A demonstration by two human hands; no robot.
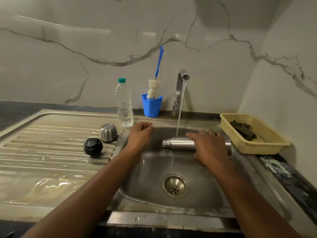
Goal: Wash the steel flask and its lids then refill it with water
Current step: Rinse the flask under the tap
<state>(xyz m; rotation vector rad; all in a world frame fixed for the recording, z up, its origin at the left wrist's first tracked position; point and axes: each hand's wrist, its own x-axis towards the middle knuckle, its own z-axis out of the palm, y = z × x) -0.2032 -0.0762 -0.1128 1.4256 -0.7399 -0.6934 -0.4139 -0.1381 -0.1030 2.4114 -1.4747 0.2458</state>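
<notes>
Under running tap [181, 78]: flask [180, 143] sideways, right hand [208, 147] covering middle (base blurred).

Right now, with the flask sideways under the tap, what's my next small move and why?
Probably turn the steel flask in your right hand: the tap water strikes only one side near the neck. Your left hand is free to rub it.
</notes>
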